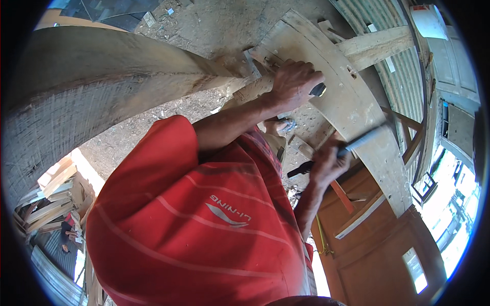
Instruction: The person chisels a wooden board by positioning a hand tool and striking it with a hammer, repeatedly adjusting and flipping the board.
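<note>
My left hand is closed over the wooden plank, gripping a tool handle whose black and yellow end sticks out by the thumb side. The fingers hide the rest of that tool, so its working end cannot be seen. Lower and to the right, my right hand is wrapped round what looks like a hammer, with a black grip and a grey metal shaft. Motion blurs its far end above the plank. The plank is wide and pale, with a dark hole and a small notch near my left knuckles.
A thick curved timber crosses the upper left. Another beam meets the plank at the upper right, near corrugated sheeting. A brown door panel stands at lower right, and stacked wood offcuts lie at far left.
</note>
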A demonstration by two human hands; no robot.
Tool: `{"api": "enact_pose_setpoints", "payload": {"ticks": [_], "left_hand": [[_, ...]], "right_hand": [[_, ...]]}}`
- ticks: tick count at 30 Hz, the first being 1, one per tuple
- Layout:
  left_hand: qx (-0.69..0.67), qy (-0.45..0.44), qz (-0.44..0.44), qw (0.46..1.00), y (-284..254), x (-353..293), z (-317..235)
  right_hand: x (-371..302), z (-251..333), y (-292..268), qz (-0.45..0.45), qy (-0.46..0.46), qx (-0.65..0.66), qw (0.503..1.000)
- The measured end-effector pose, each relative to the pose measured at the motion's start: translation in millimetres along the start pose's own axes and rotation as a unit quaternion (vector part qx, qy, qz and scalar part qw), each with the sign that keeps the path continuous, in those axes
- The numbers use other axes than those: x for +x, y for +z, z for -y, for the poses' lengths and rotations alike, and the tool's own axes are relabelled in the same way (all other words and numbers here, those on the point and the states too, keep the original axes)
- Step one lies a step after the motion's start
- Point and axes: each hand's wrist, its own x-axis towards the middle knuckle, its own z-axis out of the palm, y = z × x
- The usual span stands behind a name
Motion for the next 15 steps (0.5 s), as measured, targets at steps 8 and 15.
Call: {"api": "enact_pose_setpoints", "payload": {"ticks": [8,15], "left_hand": [[-0.021,-0.022,-0.015,0.999,5.6,3.0,-0.2],[-0.004,-0.022,-0.021,1.0,5.7,1.3,2.8]], "right_hand": [[-31.4,-69.0,29.0,0.139,-0.029,-0.239,0.961],[-3.4,-12.8,9.5,-0.097,-0.053,0.116,0.987]]}}
